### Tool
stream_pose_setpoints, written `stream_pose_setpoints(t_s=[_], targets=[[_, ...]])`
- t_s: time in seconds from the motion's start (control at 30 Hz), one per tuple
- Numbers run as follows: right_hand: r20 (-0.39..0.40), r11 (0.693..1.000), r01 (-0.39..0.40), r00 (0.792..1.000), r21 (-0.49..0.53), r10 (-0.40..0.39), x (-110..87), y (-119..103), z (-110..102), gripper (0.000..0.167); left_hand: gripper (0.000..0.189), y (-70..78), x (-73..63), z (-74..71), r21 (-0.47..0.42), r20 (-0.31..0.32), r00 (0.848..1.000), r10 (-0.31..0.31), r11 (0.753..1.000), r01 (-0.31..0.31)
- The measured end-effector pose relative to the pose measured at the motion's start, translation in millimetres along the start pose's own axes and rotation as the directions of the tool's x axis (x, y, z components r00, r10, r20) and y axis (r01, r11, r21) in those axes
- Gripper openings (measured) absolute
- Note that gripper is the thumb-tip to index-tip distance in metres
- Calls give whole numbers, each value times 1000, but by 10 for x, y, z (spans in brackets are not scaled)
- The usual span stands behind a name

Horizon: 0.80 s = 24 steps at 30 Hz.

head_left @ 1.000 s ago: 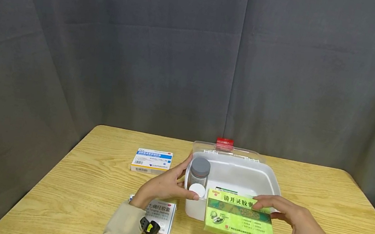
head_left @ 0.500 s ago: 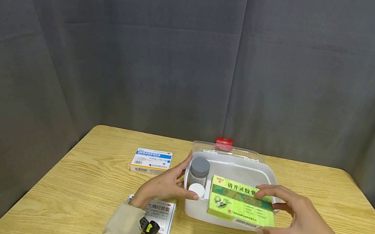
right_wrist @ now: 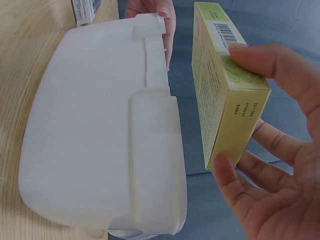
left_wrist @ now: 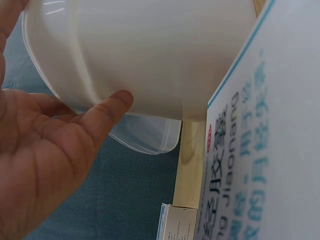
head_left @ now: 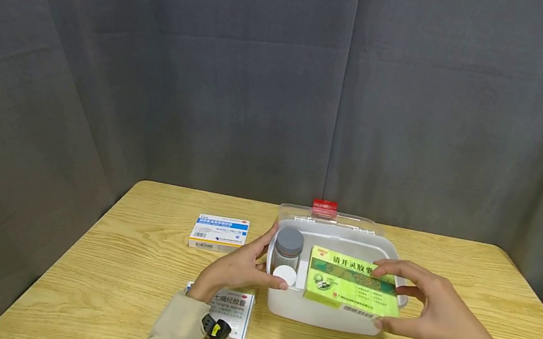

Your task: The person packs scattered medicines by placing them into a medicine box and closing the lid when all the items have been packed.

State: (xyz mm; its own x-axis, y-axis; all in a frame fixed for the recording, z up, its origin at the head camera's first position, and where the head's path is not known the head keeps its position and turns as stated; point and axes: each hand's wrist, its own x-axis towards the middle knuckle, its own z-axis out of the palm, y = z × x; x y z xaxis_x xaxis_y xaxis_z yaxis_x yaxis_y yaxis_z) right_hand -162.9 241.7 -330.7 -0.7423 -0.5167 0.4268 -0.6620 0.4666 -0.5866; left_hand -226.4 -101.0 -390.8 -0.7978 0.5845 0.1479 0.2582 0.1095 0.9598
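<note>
My right hand (head_left: 431,305) pinches a green medicine box (head_left: 351,286) between thumb and fingers. It hangs slightly tilted over the open white plastic container (head_left: 321,315), overlapping its front rim in the head view. A gap shows between the medicine box and the container wall (right_wrist: 90,125) in the right wrist view. My left hand (head_left: 240,268) grips the container's left end, thumb at the front corner and fingers behind. Inside at that end stand a grey-capped jar (head_left: 289,246) and a white-capped bottle (head_left: 285,275). The green box hides much of the container's inside.
A blue-and-white medicine box (head_left: 219,233) lies left of the container on the wooden table (head_left: 108,274). Another white medicine box (head_left: 238,317) lies partly under my left forearm. The clear lid (head_left: 352,221) with its red latch (head_left: 325,208) hangs open behind. A grey curtain stands beyond.
My right hand has raised the green medicine box away from me, from in front of the container to over its rim. The left hand has kept its place.
</note>
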Motion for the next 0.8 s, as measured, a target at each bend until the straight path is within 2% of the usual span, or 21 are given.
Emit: stream_pose_setpoints(t_s=[0.17,0.6,0.8], targets=[[6,1000,-7,1000,6,7,41,23,-7,58,114,1,-1,1,-7,-3,1000,-1,1000,1],[12,993,-107,994,-46,108,134,92,-30,56,115,15,-4,6,6,8,1000,14,1000,-14],[4,993,-97,995,-64,98,144,168,-7,56,114,7,-9,6,16,8,1000,27,1000,-27]])
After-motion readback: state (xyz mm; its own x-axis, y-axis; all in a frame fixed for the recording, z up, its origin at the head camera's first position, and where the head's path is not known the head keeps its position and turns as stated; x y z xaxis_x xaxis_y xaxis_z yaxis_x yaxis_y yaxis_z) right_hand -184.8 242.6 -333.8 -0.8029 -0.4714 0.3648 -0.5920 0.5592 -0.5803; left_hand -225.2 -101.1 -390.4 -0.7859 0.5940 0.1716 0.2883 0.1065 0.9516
